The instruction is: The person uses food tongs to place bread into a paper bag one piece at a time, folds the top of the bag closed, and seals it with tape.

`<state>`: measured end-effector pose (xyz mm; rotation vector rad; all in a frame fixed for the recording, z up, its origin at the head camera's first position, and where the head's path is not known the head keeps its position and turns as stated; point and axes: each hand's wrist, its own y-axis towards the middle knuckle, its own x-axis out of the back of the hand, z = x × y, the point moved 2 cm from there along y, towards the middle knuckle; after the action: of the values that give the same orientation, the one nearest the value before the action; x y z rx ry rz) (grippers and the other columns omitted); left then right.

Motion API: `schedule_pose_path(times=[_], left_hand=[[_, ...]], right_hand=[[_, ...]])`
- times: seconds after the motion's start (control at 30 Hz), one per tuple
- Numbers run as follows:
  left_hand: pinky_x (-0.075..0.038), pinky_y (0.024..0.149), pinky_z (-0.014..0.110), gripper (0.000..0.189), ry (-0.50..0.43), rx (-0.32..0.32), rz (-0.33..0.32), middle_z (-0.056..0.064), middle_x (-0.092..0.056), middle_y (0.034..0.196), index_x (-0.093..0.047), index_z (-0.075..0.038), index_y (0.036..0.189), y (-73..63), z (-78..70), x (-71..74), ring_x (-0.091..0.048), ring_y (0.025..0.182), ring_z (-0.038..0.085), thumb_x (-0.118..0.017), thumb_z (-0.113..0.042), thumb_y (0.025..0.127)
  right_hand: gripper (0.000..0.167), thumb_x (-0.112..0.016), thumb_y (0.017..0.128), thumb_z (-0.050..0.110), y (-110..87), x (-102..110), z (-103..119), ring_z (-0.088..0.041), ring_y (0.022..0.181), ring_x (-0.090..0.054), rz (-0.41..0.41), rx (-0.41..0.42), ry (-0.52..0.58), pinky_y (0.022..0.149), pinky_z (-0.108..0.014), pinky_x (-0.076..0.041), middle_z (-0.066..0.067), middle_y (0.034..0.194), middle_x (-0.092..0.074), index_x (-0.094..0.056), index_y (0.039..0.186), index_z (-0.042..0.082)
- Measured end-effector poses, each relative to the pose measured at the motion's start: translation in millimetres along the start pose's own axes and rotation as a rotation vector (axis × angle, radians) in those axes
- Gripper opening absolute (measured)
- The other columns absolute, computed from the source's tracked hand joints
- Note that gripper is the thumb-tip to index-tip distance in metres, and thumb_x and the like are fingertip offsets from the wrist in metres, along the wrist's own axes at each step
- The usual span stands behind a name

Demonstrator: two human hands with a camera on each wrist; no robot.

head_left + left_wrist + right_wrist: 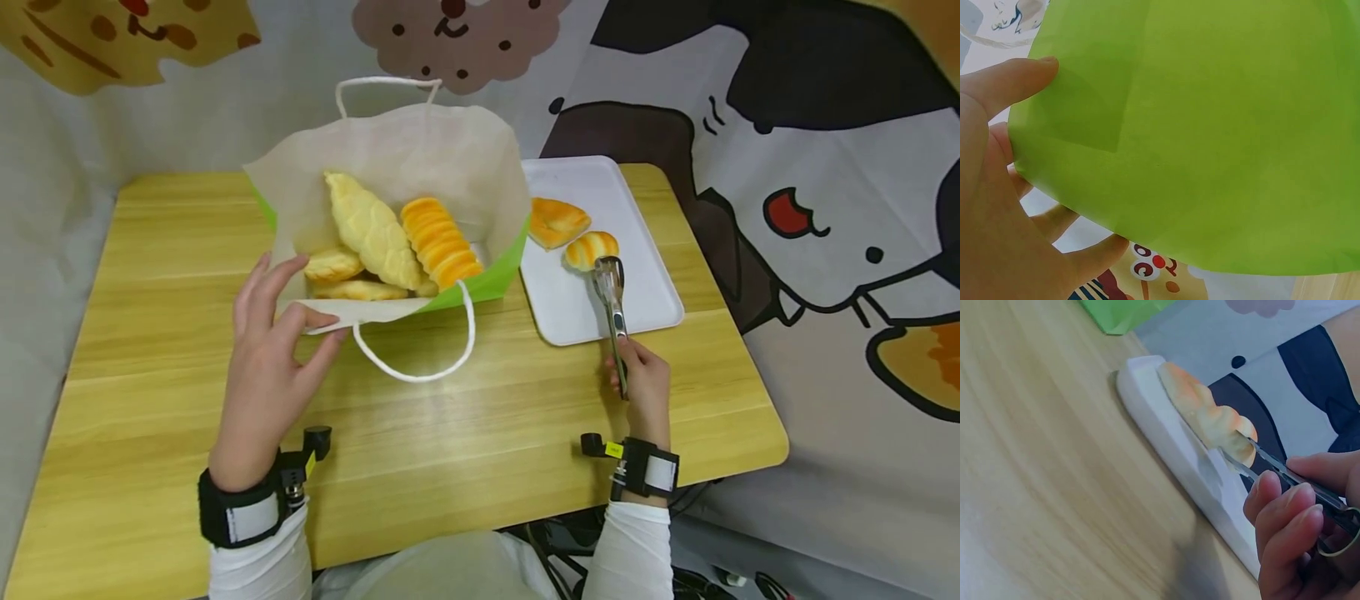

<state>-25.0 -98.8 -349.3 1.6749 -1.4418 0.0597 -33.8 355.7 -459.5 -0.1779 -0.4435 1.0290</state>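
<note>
My left hand [266, 367] holds the front left corner of a green paper bag [495, 283], its thumb on the green outside [1210, 137] and fingers around the edge. Inside the open bag lie a pale braided bread [371, 229], a ridged golden roll [441, 242] and flatter pastries [360, 290]. My right hand [643, 383] grips metal tongs [613, 300], whose tips are at a small striped bun [592, 248] on a white tray [645, 304]. In the right wrist view the tong tips stand on either side of the bun's near end. A triangular pastry [557, 221] lies beside it.
Everything stands on a wooden table [420, 450]. The bag has white rope handles, one looped over the front [416, 379] and one standing at the back [386, 81]. A cartoon-printed cloth [825, 192] hangs behind and to the right.
</note>
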Motion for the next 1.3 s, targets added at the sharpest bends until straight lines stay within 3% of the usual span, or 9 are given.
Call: schedule_pose_path(times=[0.3, 0.57, 0.7, 0.93, 1.3], left_hand=[[-0.016, 0.123, 0.057, 0.019, -0.009, 0.009, -0.014, 0.02, -0.047, 0.148, -0.065, 0.001, 0.084, 0.2, 0.3, -0.3, -0.027, 0.149, 0.042, -0.082, 0.002, 0.076], [-0.016, 0.123, 0.058, 0.019, -0.007, 0.018, -0.011, 0.019, -0.047, 0.148, -0.065, 0.001, 0.085, -0.6, 0.7, -0.6, -0.026, 0.149, 0.042, -0.082, 0.001, 0.076], [-0.016, 0.123, 0.057, 0.019, -0.003, 0.017, -0.009, 0.019, -0.047, 0.149, -0.065, 0.001, 0.085, -0.5, 0.7, -0.8, -0.026, 0.149, 0.041, -0.082, 0.0, 0.077], [-0.016, 0.124, 0.057, 0.019, 0.013, -0.001, 0.005, 0.019, -0.046, 0.15, -0.064, 0.001, 0.086, -1.2, 1.0, 0.2, -0.025, 0.15, 0.04, -0.081, -0.001, 0.078], [-0.017, 0.123, 0.057, 0.02, -0.02, 0.019, -0.02, 0.019, -0.048, 0.148, -0.065, 0.0, 0.084, 0.5, 0.2, -0.8, -0.027, 0.148, 0.043, -0.083, 0.002, 0.075]], right_hand=[[0.044, -0.063, 0.098, 0.035, -9.6, 12, 9, -0.007, 0.046, -0.048, -0.001, 0.022, 0.12, 0.039, -0.02, -0.037, 0.001, 0.068, -0.063, -0.062, 0.124, -0.001], [0.03, -0.066, 0.096, 0.032, -21.9, 21, 25, -0.01, 0.044, -0.047, -0.036, 0.092, 0.208, 0.037, -0.022, -0.036, 0.0, 0.067, -0.061, -0.068, 0.107, 0.003], [0.031, -0.07, 0.093, 0.034, -30.2, 27, 37, -0.012, 0.044, -0.045, -0.068, 0.137, 0.239, 0.037, -0.022, -0.034, -0.002, 0.066, -0.061, -0.071, 0.102, 0.004], [0.036, -0.072, 0.092, 0.032, -50.4, 33, 62, -0.014, 0.044, -0.044, -0.072, 0.241, 0.273, 0.038, -0.021, -0.037, -0.005, 0.066, -0.061, -0.07, 0.107, 0.0], [0.037, -0.068, 0.095, 0.021, -90.2, 29, 99, -0.017, 0.043, -0.043, 0.038, 0.459, 0.362, 0.036, -0.019, -0.039, -0.01, 0.066, -0.059, -0.064, 0.11, -0.013]])
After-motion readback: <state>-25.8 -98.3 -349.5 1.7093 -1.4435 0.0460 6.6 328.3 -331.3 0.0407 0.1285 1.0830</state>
